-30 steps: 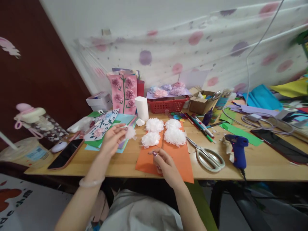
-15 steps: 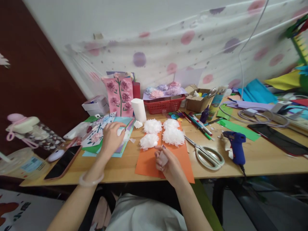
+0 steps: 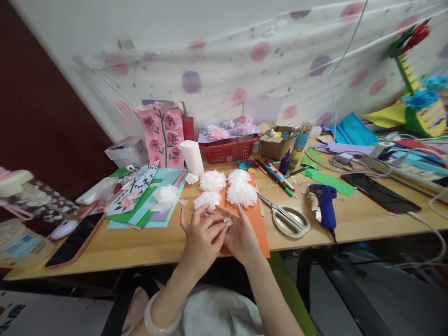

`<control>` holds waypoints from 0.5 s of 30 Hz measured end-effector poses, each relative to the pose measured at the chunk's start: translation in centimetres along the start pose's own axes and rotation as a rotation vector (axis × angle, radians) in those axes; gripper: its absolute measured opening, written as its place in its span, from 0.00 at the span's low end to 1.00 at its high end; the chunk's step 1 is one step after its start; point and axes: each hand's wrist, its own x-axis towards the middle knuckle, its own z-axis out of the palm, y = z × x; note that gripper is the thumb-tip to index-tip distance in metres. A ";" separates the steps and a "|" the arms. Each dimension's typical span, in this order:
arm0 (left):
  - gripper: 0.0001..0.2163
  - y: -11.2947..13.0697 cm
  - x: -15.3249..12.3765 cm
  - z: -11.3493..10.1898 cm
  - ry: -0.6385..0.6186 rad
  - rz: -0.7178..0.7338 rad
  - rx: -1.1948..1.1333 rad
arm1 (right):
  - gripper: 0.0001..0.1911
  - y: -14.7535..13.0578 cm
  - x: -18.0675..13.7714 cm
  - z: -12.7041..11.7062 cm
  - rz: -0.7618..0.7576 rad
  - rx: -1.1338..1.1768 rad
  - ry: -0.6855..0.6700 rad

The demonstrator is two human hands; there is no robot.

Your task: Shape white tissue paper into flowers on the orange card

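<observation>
My left hand (image 3: 200,239) and right hand (image 3: 242,237) are meeting over the orange paper (image 3: 261,229). The right fingers are pinching a white scrap (image 3: 227,222), and the left fingers are spreading loosely, tips touching it. Flowers (image 3: 241,192) are lying at twelve o'clock, scissors (image 3: 289,219) at three.

Bare worktop (image 3: 150,242) lies open to your left, between the phone (image 3: 75,240) and the orange sheet (image 3: 261,226). Ahead, four tissue flowers (image 3: 241,193) block your reach; to your right, scissors (image 3: 289,218) and glue gun (image 3: 325,205) crowd the way.
</observation>
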 end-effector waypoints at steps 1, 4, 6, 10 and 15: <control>0.09 -0.2 0.0 0.0 0.016 -0.025 -0.032 | 0.23 0.1 0.0 0.0 -0.001 0.003 -0.013; 0.06 -0.9 0.1 -0.3 0.066 -0.191 -0.216 | 0.22 0.4 0.0 0.1 -0.025 -0.024 -0.039; 0.04 -1.4 0.3 -0.6 0.092 -0.363 -0.397 | 0.19 0.6 -0.1 0.1 -0.058 -0.079 -0.047; 0.09 -2.3 0.8 -1.1 0.107 -0.620 -0.687 | 0.17 1.0 -0.2 0.1 -0.117 -0.207 -0.025; 0.14 -2.6 1.0 -1.6 0.139 -0.683 -0.779 | 0.19 1.3 0.1 0.1 -0.178 -0.333 -0.026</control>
